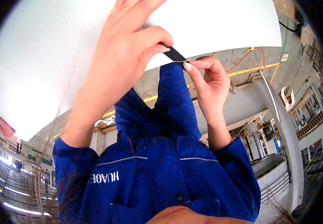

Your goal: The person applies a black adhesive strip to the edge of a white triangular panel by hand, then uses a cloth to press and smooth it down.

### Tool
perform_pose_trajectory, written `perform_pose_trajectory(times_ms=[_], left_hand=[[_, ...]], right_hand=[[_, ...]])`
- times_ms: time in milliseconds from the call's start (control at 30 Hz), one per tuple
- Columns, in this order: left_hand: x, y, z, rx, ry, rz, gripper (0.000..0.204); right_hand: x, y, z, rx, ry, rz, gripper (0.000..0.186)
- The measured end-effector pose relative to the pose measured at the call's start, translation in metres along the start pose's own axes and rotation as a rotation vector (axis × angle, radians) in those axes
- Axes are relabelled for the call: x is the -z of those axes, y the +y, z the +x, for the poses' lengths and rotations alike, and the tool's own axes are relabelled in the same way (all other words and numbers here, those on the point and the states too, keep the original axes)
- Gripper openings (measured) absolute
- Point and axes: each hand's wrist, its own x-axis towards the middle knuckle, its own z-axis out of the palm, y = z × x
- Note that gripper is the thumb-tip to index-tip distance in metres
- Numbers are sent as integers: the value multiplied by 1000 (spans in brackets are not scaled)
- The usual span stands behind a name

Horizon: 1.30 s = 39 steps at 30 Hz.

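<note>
Left hand: left hand (122, 56) lies on the large white flat sheet (49, 56), thumb and forefinger pinched on one small black strip (174, 54) at the sheet's edge.
Right hand: right hand (212, 84) pinches the strip's other end, fingers together.
Counts: two hands, one sheet, one strip.
Clothing: blue work jacket (157, 175).

Concrete floor (221, 59) carries orange cables (243, 58) and, seemingly, a yellow line (251, 69).

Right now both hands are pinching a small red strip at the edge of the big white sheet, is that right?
Not quite: the strip is black, not red. The head view shows the left hand and right hand pinching it at the edge of the big white sheet.
</note>
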Motion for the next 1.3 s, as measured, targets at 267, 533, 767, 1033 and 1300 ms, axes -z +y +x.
perform_pose_trajectory(times_ms=[267,533,767,1033,1300], left_hand=[[7,-5,-8,128,-122,17,8],[11,-9,-18,105,-91,-18,9],[17,-12,-28,70,-34,-7,9],[26,-19,-44,86,-13,-58,9],[31,-26,-60,143,-69,0,10]], right_hand=[[-8,2,-4,6,-14,-8,8],[-18,5,-12,-3,-19,28,9],[-28,8,-18,35,-41,9,9],[-43,8,-24,48,-62,-19,10],[-57,5,-29,54,-84,-32,9]])
